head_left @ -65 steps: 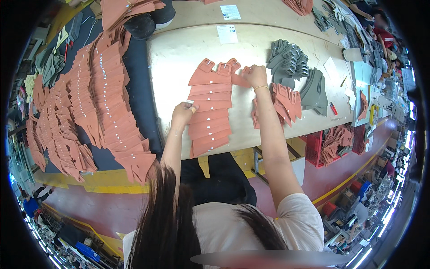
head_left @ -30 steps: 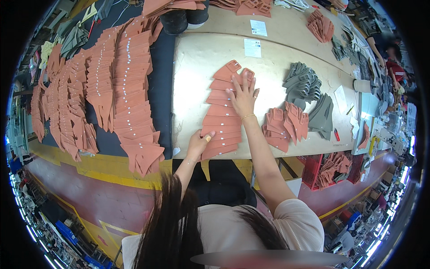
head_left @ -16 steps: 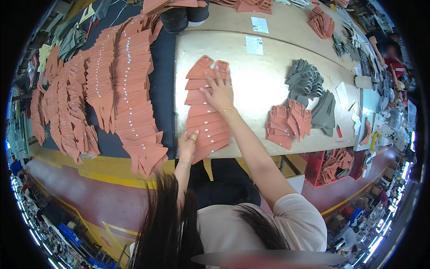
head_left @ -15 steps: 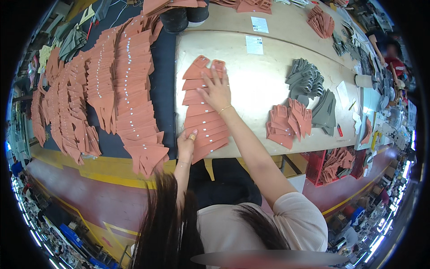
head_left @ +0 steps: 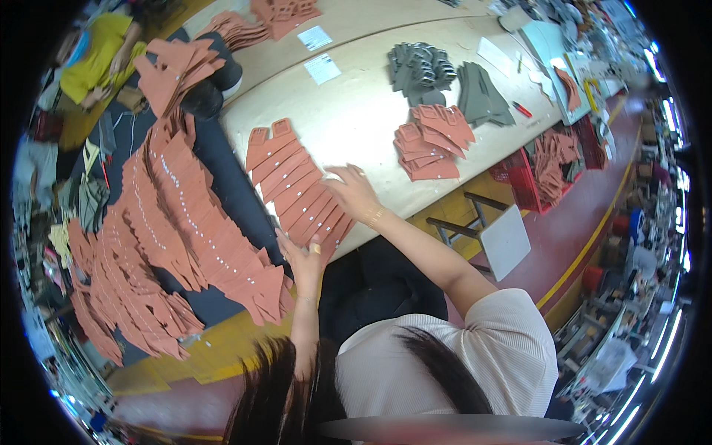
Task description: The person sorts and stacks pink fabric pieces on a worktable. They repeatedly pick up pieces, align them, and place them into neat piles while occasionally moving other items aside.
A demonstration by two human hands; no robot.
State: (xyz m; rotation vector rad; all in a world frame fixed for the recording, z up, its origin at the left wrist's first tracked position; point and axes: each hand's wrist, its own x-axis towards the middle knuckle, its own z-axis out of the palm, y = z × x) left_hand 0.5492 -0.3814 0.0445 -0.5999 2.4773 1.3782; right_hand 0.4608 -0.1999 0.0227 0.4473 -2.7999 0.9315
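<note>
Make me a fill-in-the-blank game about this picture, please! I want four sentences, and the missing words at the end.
1. The person's left hand, near a row of orange pieces, has a yellow band around its ____.
2. That row lies on the table to the ____ of the grey-green pieces.
3. The crate holding more orange pieces is coloured ____.
4. The co-worker at the upper left wears a ____ top.

Missing words: thumb; left; red; yellow.
</note>
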